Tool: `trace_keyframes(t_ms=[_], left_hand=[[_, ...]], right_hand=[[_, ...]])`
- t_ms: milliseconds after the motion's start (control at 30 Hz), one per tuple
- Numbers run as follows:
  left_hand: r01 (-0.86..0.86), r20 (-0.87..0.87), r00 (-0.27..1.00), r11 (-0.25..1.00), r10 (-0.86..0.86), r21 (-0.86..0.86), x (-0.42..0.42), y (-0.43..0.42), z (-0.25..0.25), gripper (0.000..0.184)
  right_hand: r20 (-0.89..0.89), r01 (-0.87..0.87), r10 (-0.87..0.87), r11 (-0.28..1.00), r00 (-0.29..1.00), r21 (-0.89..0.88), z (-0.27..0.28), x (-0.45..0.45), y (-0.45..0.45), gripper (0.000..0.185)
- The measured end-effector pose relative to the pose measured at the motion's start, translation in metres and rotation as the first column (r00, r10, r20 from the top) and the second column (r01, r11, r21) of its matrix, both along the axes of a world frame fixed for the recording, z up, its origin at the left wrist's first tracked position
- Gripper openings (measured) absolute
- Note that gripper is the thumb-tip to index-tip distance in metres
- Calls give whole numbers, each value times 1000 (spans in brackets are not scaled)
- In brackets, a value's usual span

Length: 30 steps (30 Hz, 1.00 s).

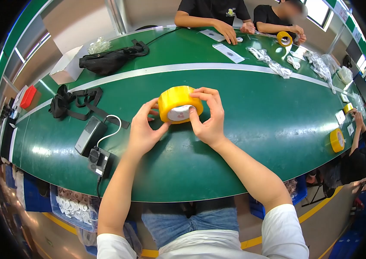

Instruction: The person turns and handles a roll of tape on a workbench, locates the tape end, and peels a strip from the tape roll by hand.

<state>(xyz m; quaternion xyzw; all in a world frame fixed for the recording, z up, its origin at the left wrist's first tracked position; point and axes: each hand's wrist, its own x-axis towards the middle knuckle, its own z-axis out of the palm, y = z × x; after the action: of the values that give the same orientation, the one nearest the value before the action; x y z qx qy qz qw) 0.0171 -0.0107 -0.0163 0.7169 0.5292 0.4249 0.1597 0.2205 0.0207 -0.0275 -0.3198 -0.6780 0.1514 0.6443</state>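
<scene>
A roll of yellow packing tape (175, 98) is held up over the green table, tilted so that its white inner core faces me. My left hand (145, 129) grips its left side, thumb at the lower edge and fingers behind it. From the right, my right hand (209, 116) holds the roll with the thumb at the core and the fingers over the upper rim. Whether the tape's loose end is lifted cannot be made out.
A power bank (91, 134) with a white cable and a small black device (99, 160) lie left, near a black strap bag (64, 102). A black pouch (109, 60) and white box (67, 67) sit farther back. Co-workers handle cables opposite; another tape roll (337, 140) stands right.
</scene>
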Motion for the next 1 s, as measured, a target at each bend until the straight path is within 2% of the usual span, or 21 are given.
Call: trace_keyframes(t_ms=[133,233,367,433,500,533,600,667,733,767,833,900,933,1000], left_hand=[[-8,72,997,1000,9,-14,-2,1,2,62],[-15,46,999,1000,15,15,-1,0,3,61],[-17,110,994,999,13,37,1,0,2,63],[-16,117,993,998,9,57,1,-1,5,65],[-7,167,986,999,1,37,2,-4,11,68],[-8,168,986,999,3,34,1,-4,10,68],[-36,-83,996,992,46,119,-4,-2,9,76],[-91,-122,987,988,106,124,-10,-1,6,75],[-186,-163,964,971,210,150,-20,3,3,74],[-186,-163,964,971,210,149,-24,4,3,74],[-191,256,949,982,182,10,-28,5,6,58],[-172,431,888,985,161,-15,-33,8,5,45],[-163,440,883,986,162,-36,-32,8,6,39],[-161,400,903,987,158,-27,-34,10,4,39]], right_hand=[[75,-24,23,1000,997,13,-2,6,-2,29],[64,-36,36,999,997,-1,-2,7,-1,28],[59,-62,62,998,996,15,-2,7,1,30],[-54,-176,178,984,983,43,-2,5,3,30],[-13,-46,47,995,999,88,1,8,3,29],[-50,-6,9,997,999,73,1,9,5,25],[-169,-13,5,999,986,-51,-3,9,9,23],[-198,-13,-5,996,980,-90,-14,9,17,20],[-308,-104,20,961,951,-256,-20,8,20,18],[-308,-104,21,961,951,-257,-21,7,20,18],[-383,-170,34,930,923,-326,-21,6,21,17],[-404,-186,26,913,915,-364,-19,5,19,17],[-426,-207,18,893,905,-400,-18,4,19,18],[-412,-203,22,894,911,-400,-18,5,20,18]])
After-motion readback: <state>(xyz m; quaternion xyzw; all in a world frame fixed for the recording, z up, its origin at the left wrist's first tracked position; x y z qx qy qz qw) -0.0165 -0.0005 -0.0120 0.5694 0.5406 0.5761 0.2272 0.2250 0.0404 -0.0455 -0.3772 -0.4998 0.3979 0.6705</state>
